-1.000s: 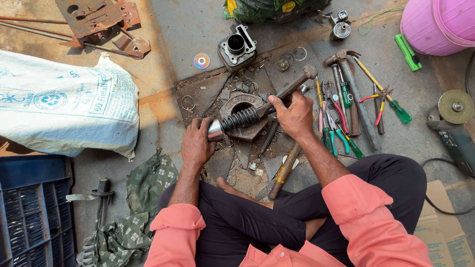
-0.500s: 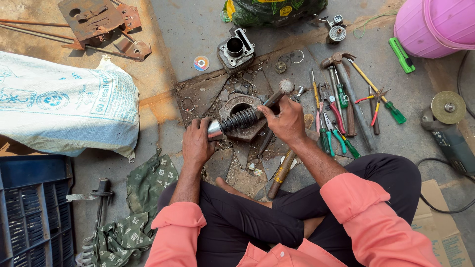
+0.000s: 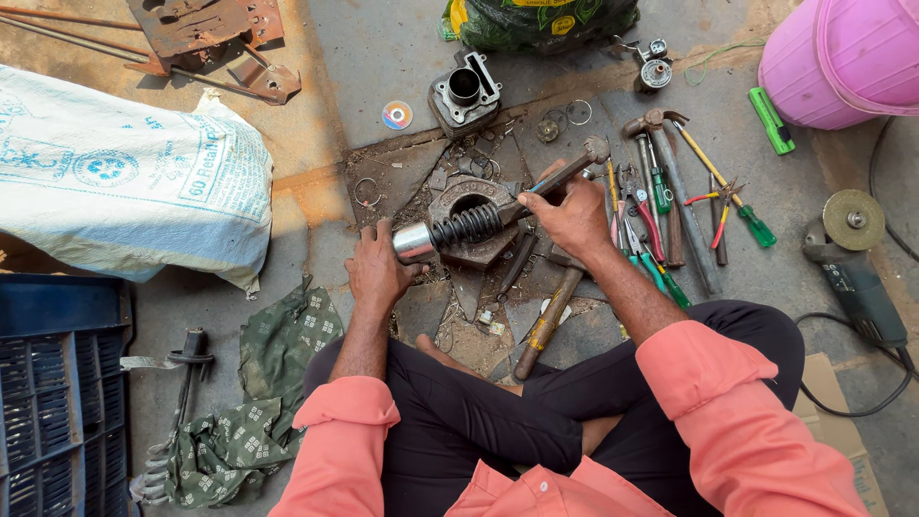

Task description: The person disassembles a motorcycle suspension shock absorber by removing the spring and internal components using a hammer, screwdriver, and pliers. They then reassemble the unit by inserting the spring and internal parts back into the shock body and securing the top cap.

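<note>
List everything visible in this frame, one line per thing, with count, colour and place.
shock absorber: one, black spring with silver end, centre, held across a rusty ring-shaped part
engine cylinder: one, grey, top centre
hand tools: many, green and red handles, right of centre
wooden-handled hammer: one, brown, before the knees
angle grinder: one, dark, right edge
bucket: one, pink, top right
sack: one, white, left
crate: one, blue, bottom left
cloth: one, green, lower left
left hand: on the silver end
right hand: gripping the rod end

White printed sack [image 3: 115, 182] far left (blue markings).
</note>
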